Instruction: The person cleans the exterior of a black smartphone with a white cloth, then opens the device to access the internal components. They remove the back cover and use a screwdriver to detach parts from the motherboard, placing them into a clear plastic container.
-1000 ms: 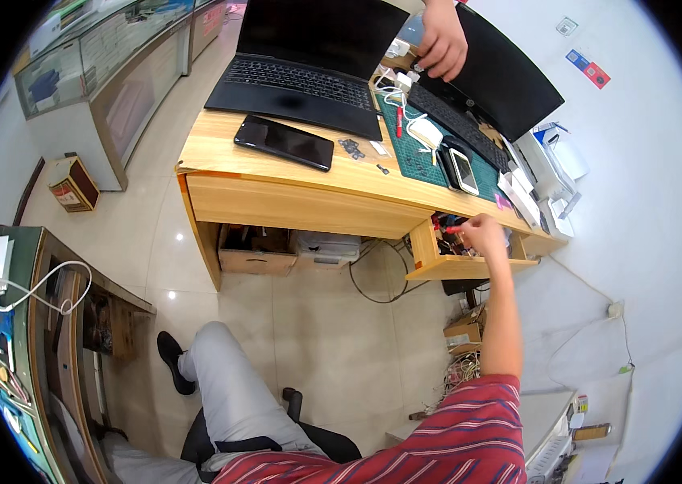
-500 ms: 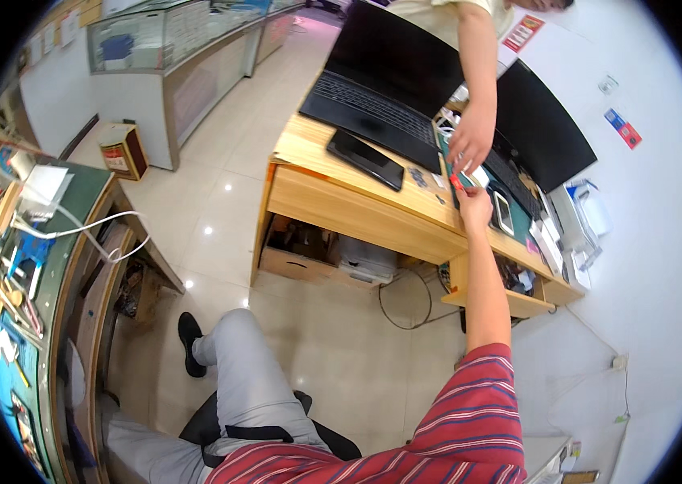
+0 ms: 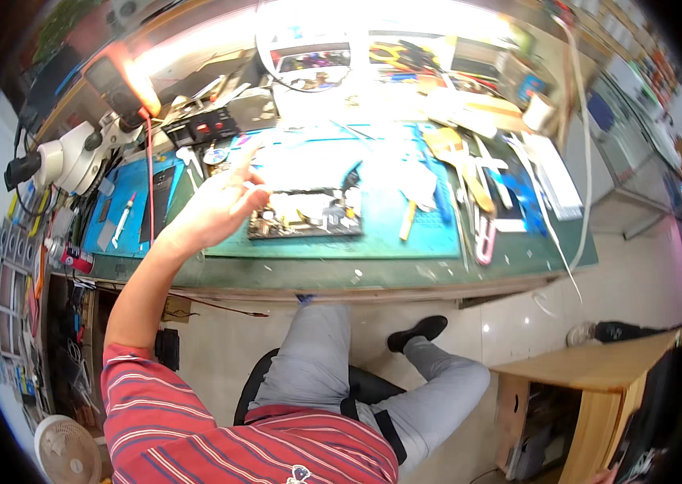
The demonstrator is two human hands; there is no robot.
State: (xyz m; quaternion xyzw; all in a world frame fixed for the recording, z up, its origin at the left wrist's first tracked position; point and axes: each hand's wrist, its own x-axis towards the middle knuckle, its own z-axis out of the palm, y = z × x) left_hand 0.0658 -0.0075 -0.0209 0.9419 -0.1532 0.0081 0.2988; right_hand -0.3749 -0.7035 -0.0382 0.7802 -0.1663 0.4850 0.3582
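Note:
My left hand (image 3: 216, 203) reaches over the workbench, its fingers apart and nothing visible in them. Close to its fingertips, an opened black electronic device (image 3: 333, 216) with exposed inner parts lies on a blue-green work mat (image 3: 405, 246). Whether the fingertips touch the device I cannot tell. My right hand is out of view. A white crumpled cloth or tissue (image 3: 417, 184) and a yellow-handled tool (image 3: 408, 222) lie right of the device. Strong lamp glare washes out the mat's far part.
On the left stand a white microscope (image 3: 67, 157), an orange-edged multimeter (image 3: 119, 85) and a black power unit (image 3: 204, 125). Several tweezers and hand tools, including a pink-handled one (image 3: 484, 242), lie at the right. A white cable (image 3: 585, 161) hangs over the bench edge. A wooden desk (image 3: 591, 371) stands lower right.
My view has swung left from the wooden desk to the workbench. Earlier my right hand held a small red thing at a co-worker's hand; now my left hand is over the bench.

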